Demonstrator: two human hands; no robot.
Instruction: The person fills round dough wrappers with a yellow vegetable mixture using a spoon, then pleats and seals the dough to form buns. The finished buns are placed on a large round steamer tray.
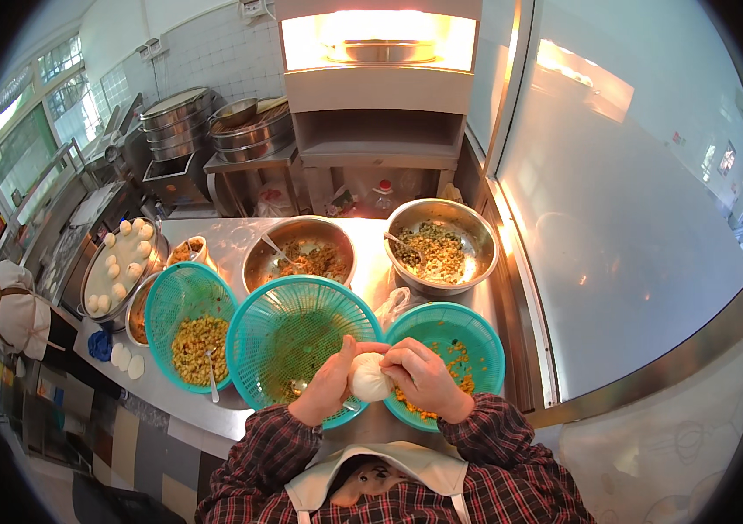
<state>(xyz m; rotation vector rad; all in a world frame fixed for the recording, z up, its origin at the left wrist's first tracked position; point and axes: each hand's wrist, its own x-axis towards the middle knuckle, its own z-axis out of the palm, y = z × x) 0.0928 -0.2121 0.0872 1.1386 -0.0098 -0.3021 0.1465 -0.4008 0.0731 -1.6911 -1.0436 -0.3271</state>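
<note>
A round white dough bun (370, 380) is held up between my two hands, above the gap between two green plastic colanders. My left hand (329, 386) cups it from the left, thumb raised. The fingers of my right hand (420, 373) pinch the bun's right side, where the dough is gathered in pleats. Beneath my left hand lies the large green colander (250, 340), with a little residue and a spoon in it. Under my right hand, the right-hand colander (492, 357) holds scattered yellow and orange bits of filling.
A third colander (156, 288) with yellow filling and a spoon stands left. Behind are two steel bowls of filling (345, 229) (492, 262). At far left are a steamer tray of buns (104, 278), flat dough wrappers (136, 367) and a person (14, 308). A glass partition (633, 216) borders the right.
</note>
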